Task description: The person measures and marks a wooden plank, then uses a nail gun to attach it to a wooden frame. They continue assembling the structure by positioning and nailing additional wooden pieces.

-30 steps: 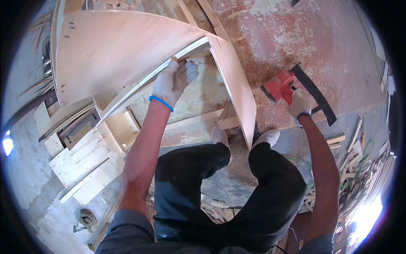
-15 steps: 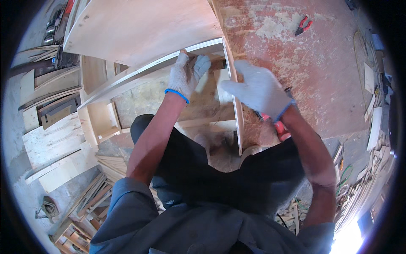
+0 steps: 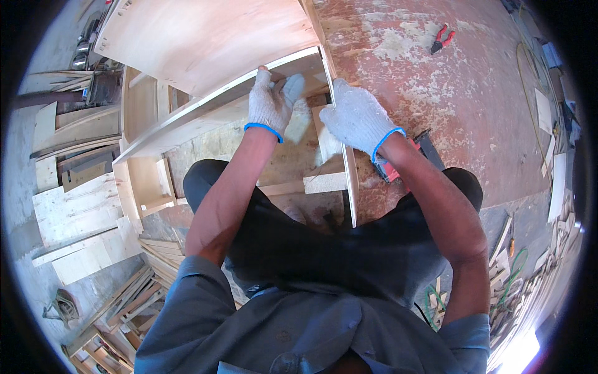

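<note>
A light plywood cabinet frame (image 3: pixel 140 146) lies in front of me, its compartments facing up. My left hand (image 3: pixel 271 106), in a white knit glove with a blue cuff, grips a long wooden board (image 3: pixel 205 107) that crosses the frame; the thumb is over its upper edge and the fingers lie along its face. My right hand (image 3: pixel 358 118), gloved alike, is closed over the edge of the narrow side panel (image 3: pixel 350 181), near the corner where the board meets it. Partly behind my right forearm rests a red and black tool (image 3: pixel 428 149) on the floor.
A wide plywood panel (image 3: pixel 212 43) covers the far part of the frame. Red-handled pliers (image 3: pixel 443 39) lie on the worn reddish floor at far right. Plywood offcuts (image 3: pixel 78 209) are on the left, and scrap strips (image 3: pixel 134 293) are piled at lower left. A green cord (image 3: pixel 516 268) lies at right.
My right hand has moved left and closed onto the side panel's edge. My left hand stays on the board. The red and black tool shows more beside my right forearm.
</note>
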A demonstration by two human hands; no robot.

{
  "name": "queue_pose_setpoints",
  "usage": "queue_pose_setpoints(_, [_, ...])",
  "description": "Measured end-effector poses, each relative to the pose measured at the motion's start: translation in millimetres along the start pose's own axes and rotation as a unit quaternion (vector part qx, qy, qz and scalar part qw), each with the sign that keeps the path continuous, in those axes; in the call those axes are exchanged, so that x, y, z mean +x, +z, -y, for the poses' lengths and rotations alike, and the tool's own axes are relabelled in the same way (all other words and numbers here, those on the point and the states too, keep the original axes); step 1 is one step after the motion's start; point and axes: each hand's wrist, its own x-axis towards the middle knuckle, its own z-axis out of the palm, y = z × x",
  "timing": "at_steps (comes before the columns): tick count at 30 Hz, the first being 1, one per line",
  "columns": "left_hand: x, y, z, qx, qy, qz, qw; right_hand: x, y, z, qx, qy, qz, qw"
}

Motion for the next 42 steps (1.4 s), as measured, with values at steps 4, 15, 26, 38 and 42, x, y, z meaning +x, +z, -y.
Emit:
queue_pose_setpoints(4, [5, -7, 0, 0.025, 0.012, 0.054, 0.998, 0, -1, 4, 0.006, 0.007, -0.021, 1.000])
queue_pose_setpoints(15, [15, -14, -1, 0.023, 0.006, 0.073, 0.997, 4, 4, -4, 0.002, -0.020, -0.024, 1.000])
queue_pose_setpoints(26, [15, -9, 8, 0.012, 0.012, 0.065, 0.998, 3, -12, 0, 0.024, 0.021, 0.022, 0.999])
queue_pose_setpoints(38, [21, -10, 5, 0.003, 0.002, 0.074, 0.997, 5, -8, -7, 0.021, -0.006, 0.016, 1.000])
queue_pose_setpoints(42, [20, -10, 6, 0.002, -0.004, 0.077, 0.997, 5, -10, -6, 0.014, 0.002, 0.023, 1.000])
